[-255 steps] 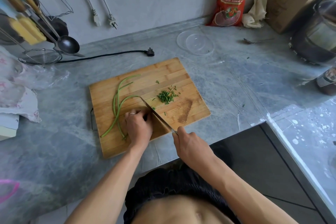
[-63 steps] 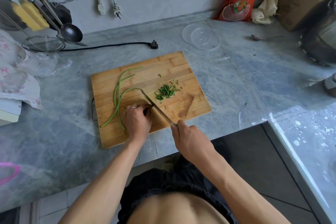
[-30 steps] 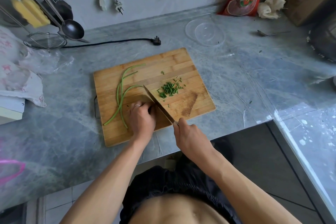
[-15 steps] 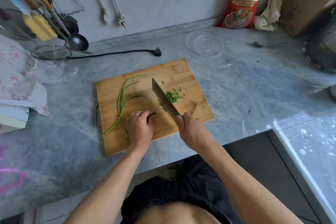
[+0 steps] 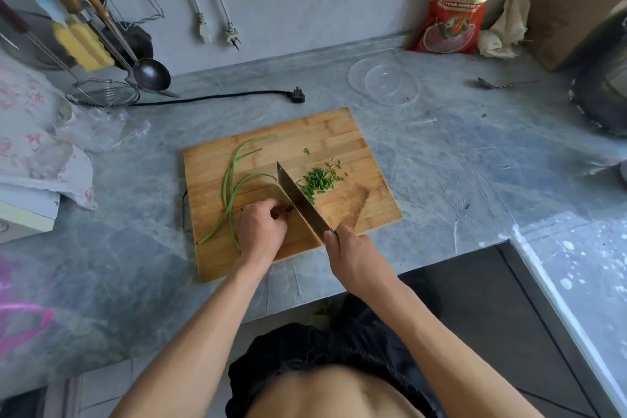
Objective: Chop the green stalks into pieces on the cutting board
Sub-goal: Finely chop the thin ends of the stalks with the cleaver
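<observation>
the cutting board point(image 5: 339, 132) is seen lying near the front edge of the grey bench point(image 5: 458, 163). the knife point(image 5: 298, 200) is gripped by the right hand point(image 5: 353, 258), fingers wrapped round the handle at the board's front edge, the blade slanting up toward the middle of the board. the left hand point(image 5: 261, 229) is curled knuckles-up just beside the blade, and the ends of the green stalks point(image 5: 234, 190) are held under its fingertips. the stalks are laid in long curves over the left half of the board, reaching toward its back edge. a small heap of chopped pieces point(image 5: 317, 180) is gathered right of the blade, a few bits scattered toward the back edge. a clear lid point(image 5: 383, 81) is set behind the board, and a red bag point(image 5: 458, 3) is propped against the wall at the bench's back edge.
</observation>
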A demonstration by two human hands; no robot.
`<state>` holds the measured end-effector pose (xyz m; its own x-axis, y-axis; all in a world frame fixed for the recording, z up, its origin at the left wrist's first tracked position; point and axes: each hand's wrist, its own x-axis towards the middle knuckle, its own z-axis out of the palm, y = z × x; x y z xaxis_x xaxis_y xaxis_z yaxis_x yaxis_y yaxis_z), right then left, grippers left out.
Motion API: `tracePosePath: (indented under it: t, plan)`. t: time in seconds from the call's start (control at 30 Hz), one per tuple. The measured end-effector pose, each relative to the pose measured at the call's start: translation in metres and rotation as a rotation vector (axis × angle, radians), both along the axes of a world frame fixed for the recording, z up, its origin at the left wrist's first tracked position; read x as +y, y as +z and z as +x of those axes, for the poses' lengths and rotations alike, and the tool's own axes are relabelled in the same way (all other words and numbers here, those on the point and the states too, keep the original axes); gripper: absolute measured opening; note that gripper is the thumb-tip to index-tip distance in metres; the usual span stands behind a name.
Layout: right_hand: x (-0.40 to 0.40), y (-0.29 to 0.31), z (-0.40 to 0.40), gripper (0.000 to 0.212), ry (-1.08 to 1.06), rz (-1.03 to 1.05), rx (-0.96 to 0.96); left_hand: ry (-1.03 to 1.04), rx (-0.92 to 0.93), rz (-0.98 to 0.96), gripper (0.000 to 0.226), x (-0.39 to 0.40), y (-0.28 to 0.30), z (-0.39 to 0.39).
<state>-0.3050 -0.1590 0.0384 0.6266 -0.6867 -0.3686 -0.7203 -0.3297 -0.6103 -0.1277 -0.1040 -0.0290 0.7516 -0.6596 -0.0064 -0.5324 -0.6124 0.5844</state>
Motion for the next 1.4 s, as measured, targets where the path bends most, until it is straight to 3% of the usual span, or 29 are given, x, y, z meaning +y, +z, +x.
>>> tracePosePath:
  t: [0.2,0.77,1.0,1.4]
  plan:
    - [0.003,0.004,-0.003,0.039,0.01,-0.023,0.013,0.016,-0.071,-0.04,0.005,0.007,-0.002,-0.005]
    - [0.024,0.012,-0.005,0.032,0.148,-0.183,0.151,0.033,-0.155,0.019,0.012,0.014,-0.016,-0.013]
    - [0.029,0.016,-0.008,0.033,0.163,-0.191,0.173,0.066,-0.046,-0.098,0.013,0.015,-0.016,-0.013]
    - [0.031,0.008,-0.009,0.031,0.164,-0.241,0.159,0.018,-0.149,-0.034,0.032,0.02,-0.02,-0.012]
